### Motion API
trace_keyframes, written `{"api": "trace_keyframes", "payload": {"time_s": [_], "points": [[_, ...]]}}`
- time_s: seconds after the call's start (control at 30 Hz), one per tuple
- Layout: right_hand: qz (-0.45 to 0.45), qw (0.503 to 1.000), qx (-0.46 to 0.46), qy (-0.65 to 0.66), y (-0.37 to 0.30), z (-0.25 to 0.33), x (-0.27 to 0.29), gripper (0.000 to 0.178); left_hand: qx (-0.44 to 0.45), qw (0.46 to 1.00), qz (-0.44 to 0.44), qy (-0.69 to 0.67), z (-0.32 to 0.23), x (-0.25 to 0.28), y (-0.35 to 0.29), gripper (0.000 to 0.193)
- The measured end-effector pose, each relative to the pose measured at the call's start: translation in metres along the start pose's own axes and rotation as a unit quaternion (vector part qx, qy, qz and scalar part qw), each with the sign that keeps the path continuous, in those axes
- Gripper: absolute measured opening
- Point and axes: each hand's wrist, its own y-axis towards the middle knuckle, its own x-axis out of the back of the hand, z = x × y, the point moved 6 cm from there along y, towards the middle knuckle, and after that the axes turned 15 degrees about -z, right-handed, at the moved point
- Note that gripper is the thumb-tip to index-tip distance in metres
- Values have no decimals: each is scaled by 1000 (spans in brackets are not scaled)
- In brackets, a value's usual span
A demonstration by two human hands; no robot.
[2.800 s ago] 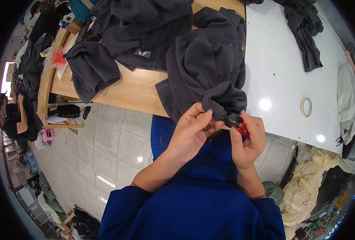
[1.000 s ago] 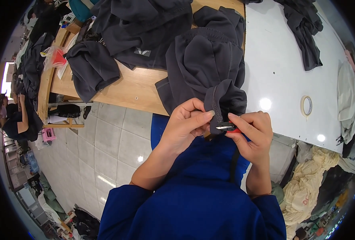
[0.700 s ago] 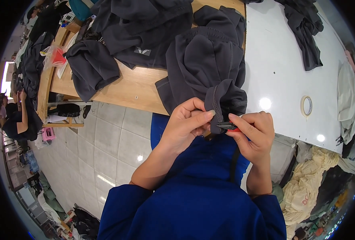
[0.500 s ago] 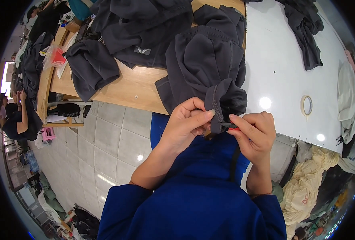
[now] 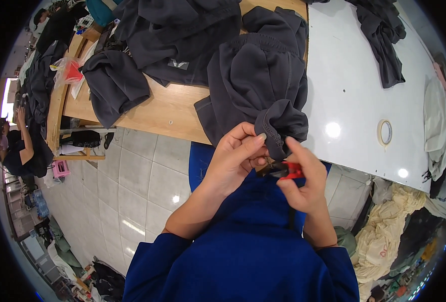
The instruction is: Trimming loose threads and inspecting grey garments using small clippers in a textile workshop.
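Note:
Dark grey trousers [image 5: 255,73] with a gathered, elastic-looking waistband lie bunched at the table's near edge. One leg end [image 5: 287,121] hangs toward me, its seam edge turned up. My left hand [image 5: 235,158] pinches that edge between thumb and fingers. Just right of it and a little lower, my right hand [image 5: 307,176] holds small thread snips [image 5: 294,170] with red handles and dark blades. The snips' blades point left, below the cloth edge. Motion blurs the right fingers a little, and whether the blades touch a thread is too small to tell.
More dark grey garments [image 5: 183,40] are heaped on the wooden table [image 5: 183,108]. A roll of tape [image 5: 384,132] lies on the white table [image 5: 343,110] at right. Cream cloth [image 5: 386,236] is piled below it. Another person [image 5: 22,146] is at far left.
My right hand has drawn the snips down from the cloth edge, and more of the red handles shows. The left hand and leg end have shifted slightly left.

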Motion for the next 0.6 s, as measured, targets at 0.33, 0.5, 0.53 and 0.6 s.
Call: {"api": "trace_keyframes", "payload": {"time_s": [0.33, 0.5, 0.53, 0.6], "points": [[-12, 996, -69, -56, -7, -7, -6, 36, -43, 999, 3, -2, -3, -1, 0, 23], [-7, 997, -46, -62, -16, -29, -20, 16, -146, 988, 2, 51, -16, -6, -7, 46], [-7, 997, -45, -62, -14, -29, -16, 16, -147, 988, 2, 51, -18, -5, -5, 46], [31, 991, -134, -6, -10, -30, -9, 13, -376, 857, -2, 353, -37, -13, -5, 42]]}}
